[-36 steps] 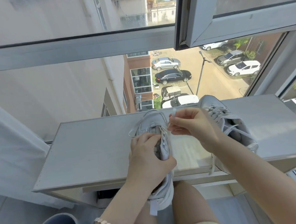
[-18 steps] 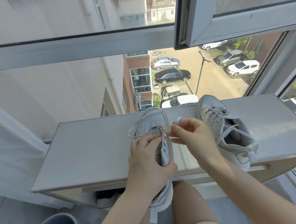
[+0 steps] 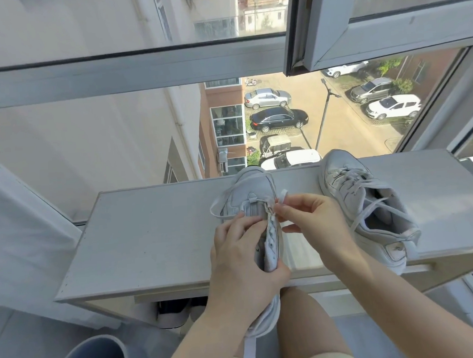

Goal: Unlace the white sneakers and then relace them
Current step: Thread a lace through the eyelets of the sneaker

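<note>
Middle of the held sneaker (image 3: 255, 187) hidden under the left hand (image 3: 240, 267), blue bin (image 3: 88, 356) cut off by the bottom edge; dark shoes (image 3: 171, 311) half hidden under the shelf (image 3: 150, 239)

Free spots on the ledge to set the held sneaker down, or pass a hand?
Widest bare patch: ledge left part, from its left end to the loose lace of the held sneaker. Smaller patch: right of the second sneaker, up to the window frame. Crowded: centre, where the right grip works the lace between both sneakers.
</note>
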A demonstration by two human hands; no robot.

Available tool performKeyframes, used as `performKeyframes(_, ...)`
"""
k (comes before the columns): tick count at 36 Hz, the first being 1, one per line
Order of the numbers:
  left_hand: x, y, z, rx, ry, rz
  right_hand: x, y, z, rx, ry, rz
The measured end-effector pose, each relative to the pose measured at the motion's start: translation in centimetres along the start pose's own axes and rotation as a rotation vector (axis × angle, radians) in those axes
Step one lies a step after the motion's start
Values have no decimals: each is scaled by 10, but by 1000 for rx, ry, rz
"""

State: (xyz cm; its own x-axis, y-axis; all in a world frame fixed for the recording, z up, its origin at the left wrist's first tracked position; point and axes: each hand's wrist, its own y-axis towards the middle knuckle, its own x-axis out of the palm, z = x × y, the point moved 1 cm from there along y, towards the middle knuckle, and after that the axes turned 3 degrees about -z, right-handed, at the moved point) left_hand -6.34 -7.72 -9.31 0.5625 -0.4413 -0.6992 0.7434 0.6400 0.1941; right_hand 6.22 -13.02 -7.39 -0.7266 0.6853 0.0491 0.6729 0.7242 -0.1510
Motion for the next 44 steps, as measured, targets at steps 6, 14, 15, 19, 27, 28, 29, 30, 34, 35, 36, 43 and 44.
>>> performKeyframes(6,1,0,-1,11,11,19,-4,5,-2,2,-114,-47)
performKeyframes(14,2,-1,-1,13,17,32,-8,10,-18,-88,-402,-134)
performKeyframes(15,1,-1,0,-2,9,19,-7,9,-17,-141,-462,-110)
performKeyframes(19,0,1,1,-11,-3,8,-5,6,-5,-281,-531,-53)
performKeyframes(27,1,-1,0,-12,0,13,-9,4,2,-339,-387,-70)
performKeyframes(28,1,0,0,-18,-2,1,-9,3,3,-281,-330,-82)
performKeyframes(29,0,1,1,-24,-7,-9,-9,2,5,-212,-254,-103)
performKeyframes(30,-1,1,1,-30,-10,-15,-8,0,6,-131,-158,-129)
performKeyframes(34,-2,3,2,-47,-10,-37,-7,-6,14,36,32,-175)
performKeyframes(35,-2,3,2,-47,-10,-42,-7,-7,16,-8,-10,-152)
performKeyframes(36,-2,3,1,-48,-12,-46,-8,-7,18,-83,-91,-104)
performKeyframes(43,-3,6,1,-51,-45,-61,-16,0,19,-663,-684,-253)
performKeyframes(44,-3,6,2,-54,-49,-64,-18,2,18,-692,-759,-257)
